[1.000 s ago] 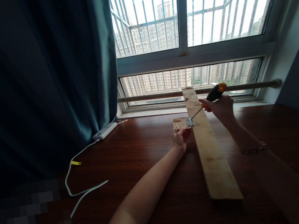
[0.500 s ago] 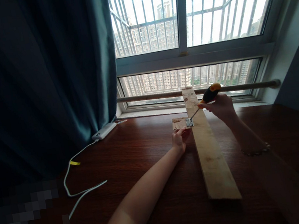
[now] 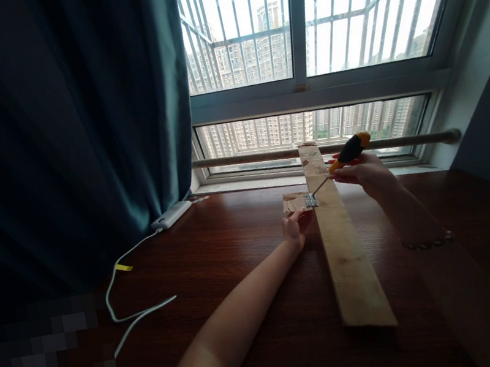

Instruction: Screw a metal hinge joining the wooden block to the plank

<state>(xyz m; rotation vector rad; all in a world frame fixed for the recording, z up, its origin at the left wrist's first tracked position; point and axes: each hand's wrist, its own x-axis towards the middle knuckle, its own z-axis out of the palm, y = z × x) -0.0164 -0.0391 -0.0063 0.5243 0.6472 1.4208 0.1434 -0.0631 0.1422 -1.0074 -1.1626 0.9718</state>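
Note:
A long wooden board lies lengthwise in front of me, its far end by the window rail. A short wooden block meets its left edge, and a metal hinge spans the joint. My left hand is closed on the block's near edge, just below the hinge; some fingertips are hidden beneath. In my right hand is a screwdriver with a black and yellow handle, pinched low on the handle by the fingers. Its shaft slants down to the left and the tip meets the hinge.
Everything rests on a dark reddish wooden surface. A white power strip with a white cable lies on the left by a dark blue curtain. A horizontal rail crosses before the barred window.
My right hand has shifted slightly right and its fingers have loosened and re-set on the screwdriver, whose handle leans a little further right. My left hand, block and board have hardly moved.

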